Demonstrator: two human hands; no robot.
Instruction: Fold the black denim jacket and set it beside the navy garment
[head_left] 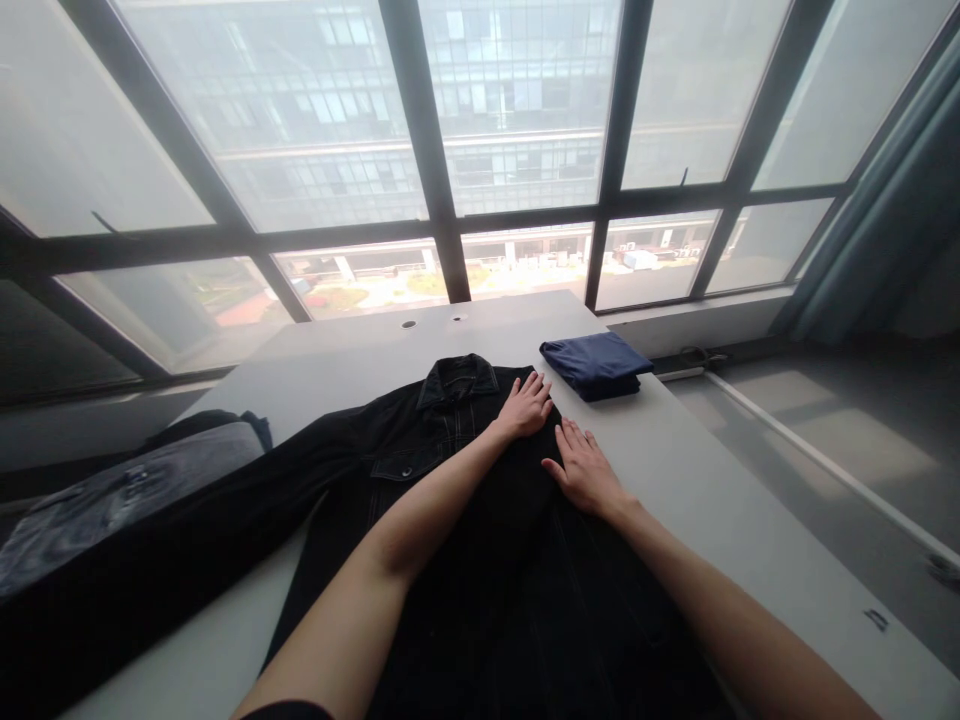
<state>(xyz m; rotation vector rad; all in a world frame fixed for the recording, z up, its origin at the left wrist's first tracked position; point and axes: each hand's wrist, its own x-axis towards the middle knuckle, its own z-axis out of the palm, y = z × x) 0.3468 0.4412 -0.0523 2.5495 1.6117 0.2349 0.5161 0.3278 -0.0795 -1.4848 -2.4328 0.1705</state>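
Observation:
A black denim jacket (420, 470) lies spread on a white table (720, 490), collar toward the window and one sleeve stretched out to the left. My left hand (525, 405) rests flat on the jacket's right shoulder near the collar, fingers stretched out. My right hand (585, 470) lies flat on the jacket's right edge just below it, fingers together and extended. Neither hand holds anything.
A folded dark blue garment (596, 362) sits on the table's far right corner. A grey patterned garment (112, 500) lies at the left. Large windows stand behind the table, a teal curtain (892, 200) hangs at the right, and the floor drops away right of the table edge.

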